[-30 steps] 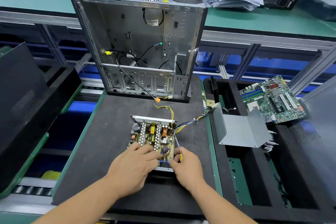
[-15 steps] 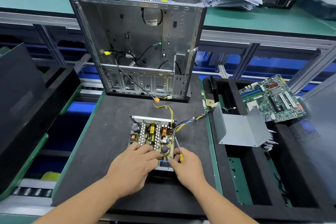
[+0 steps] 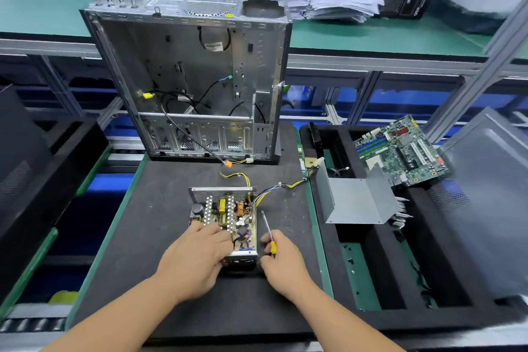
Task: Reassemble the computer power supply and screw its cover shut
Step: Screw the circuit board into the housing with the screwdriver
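The open power supply (image 3: pixel 224 218) sits on the black mat (image 3: pixel 160 231), a little toward its near edge and right of the middle, with its circuit board bare and facing up. My left hand (image 3: pixel 197 254) lies over the near left part of the board, fingers spread flat on the components and thumb down at the near metal end. My right hand (image 3: pixel 281 260) is just beside the unit's right wall, fingers curled round a small screwdriver (image 3: pixel 268 233) with a yellow handle; its shaft points away from me along that wall. The two hands are apart, one on each side of the near end.

Yellow and black wires (image 3: pixel 278 186) run from the far right corner of the unit toward the mat's right edge. The grey folded cover (image 3: pixel 357 200) rests in the black tray (image 3: pixel 380 308) to the right, well apart from the unit. Beyond it a green motherboard (image 3: pixel 400 148) leans tilted in the same tray. At the mat's far edge stands the empty computer case (image 3: pixel 194 80), upright and open toward me, cables hanging inside.
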